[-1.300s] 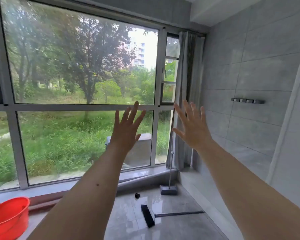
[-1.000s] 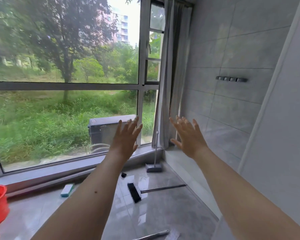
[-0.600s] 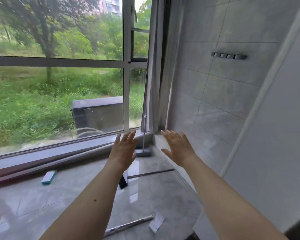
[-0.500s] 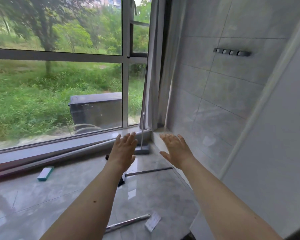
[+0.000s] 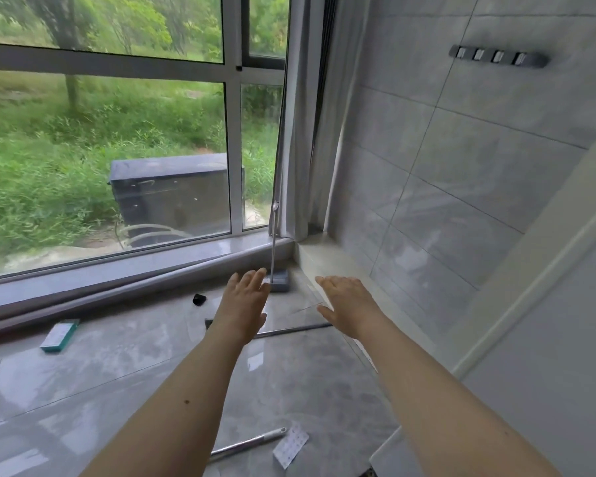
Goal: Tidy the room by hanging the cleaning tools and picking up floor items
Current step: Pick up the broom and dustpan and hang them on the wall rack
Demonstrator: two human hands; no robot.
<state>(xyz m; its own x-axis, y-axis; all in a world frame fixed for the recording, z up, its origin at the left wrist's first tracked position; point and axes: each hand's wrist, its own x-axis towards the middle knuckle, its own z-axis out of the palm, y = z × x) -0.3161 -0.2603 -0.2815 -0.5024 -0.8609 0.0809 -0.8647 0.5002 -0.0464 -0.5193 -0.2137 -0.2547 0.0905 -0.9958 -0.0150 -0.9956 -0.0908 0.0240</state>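
Since the earliest picture the view has tipped down from the window toward the floor, and the red bucket that stood at the lower left has left the frame. Both arms have come down with it: the left hand (image 5: 244, 302) and the right hand (image 5: 348, 302), raised high against the glass before, now reach out low over the floor tiles (image 5: 83, 373), palms down, fingers straight and spread, holding nothing.

Things that were out of sight earlier now show. A teal and white box (image 5: 60, 335) lies flat near the window sill (image 5: 117, 270). A small black object (image 5: 199, 299) sits on the floor beyond the left hand. A metal pole (image 5: 246, 445) lies near the bottom edge with a white dotted sheet (image 5: 290, 449) just beside its end.

The grey mop (image 5: 278, 282) stands upright in the corner, its handle leaning by the curtain (image 5: 300, 132). The brush (image 5: 291, 329) lies on the floor, its head mostly hidden behind the left wrist. The wall hook rack (image 5: 498, 58) on the tiled wall carries nothing.
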